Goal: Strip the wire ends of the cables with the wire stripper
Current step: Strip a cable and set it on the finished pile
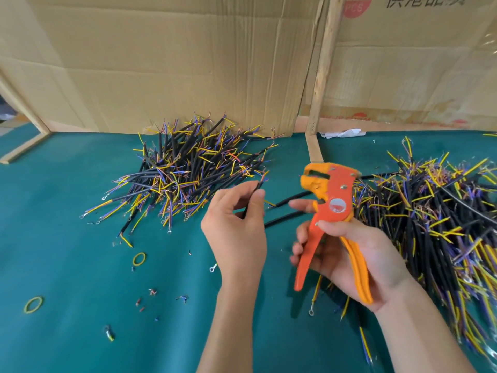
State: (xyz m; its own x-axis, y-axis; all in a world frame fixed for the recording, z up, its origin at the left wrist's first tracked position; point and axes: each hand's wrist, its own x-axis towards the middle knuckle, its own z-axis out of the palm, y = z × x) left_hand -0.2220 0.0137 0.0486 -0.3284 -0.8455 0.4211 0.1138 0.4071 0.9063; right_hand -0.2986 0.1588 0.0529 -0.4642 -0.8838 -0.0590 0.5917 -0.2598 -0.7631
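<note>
Left hand (236, 224): fingers (255, 196) pinch short black cable (251, 199), light, limp; hold near tip. Right hand (349, 254) wraps wire stripper (332, 208) handles, spread apart; head just right of cable tip, not touching.

A single head-worn wide-angle view looks forward and down, close over the green table (67, 238), toward the cardboard wall (174, 63) behind it; edges bow.
</note>
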